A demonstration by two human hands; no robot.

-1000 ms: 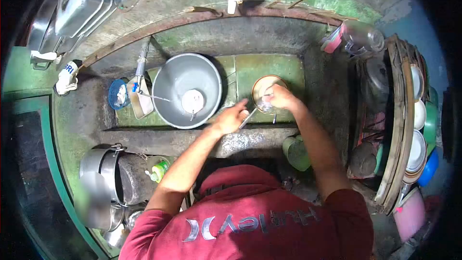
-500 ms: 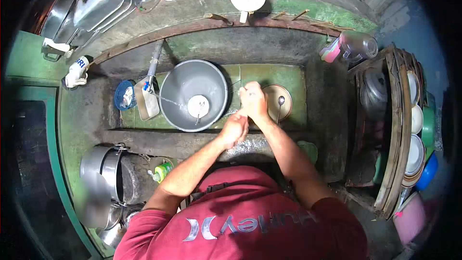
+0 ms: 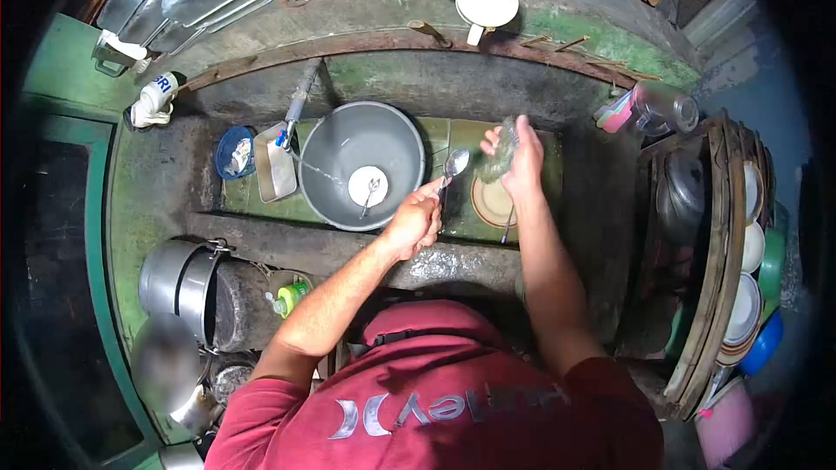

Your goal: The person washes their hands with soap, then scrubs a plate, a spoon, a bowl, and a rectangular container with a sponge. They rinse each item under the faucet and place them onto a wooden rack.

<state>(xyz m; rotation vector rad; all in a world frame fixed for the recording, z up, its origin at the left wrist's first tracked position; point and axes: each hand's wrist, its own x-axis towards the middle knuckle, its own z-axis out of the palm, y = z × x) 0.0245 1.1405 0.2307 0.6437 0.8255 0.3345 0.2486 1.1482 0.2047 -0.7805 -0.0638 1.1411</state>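
Note:
My left hand [image 3: 413, 226] is closed around the handle of a metal spoon [image 3: 457, 163], whose bowl points up and away from me. My right hand [image 3: 525, 161] grips a greenish mesh scrubber [image 3: 499, 153], a little to the right of the spoon and apart from it. Below that hand lies a cream plate [image 3: 489, 202] with a brown rim, partly covered by the hand. Left of my hands stands a large grey basin [image 3: 315, 193]. Inside it are a white dish [image 3: 358, 184] and a piece of cutlery [image 3: 372, 193].
Water runs from a tap [image 3: 284, 135] into the basin. Beside it are a rectangular tray [image 3: 264, 172] and a blue basket [image 3: 223, 157]. A green soap bottle [image 3: 292, 298] and metal pots [image 3: 165, 278] stand at left. A wooden dish rack [image 3: 721, 252] is at right.
My hands have moved apart. My right hand has shifted right with the scrubber, and the spoon in my left hand has come into clear sight. The camera view has shifted slightly.

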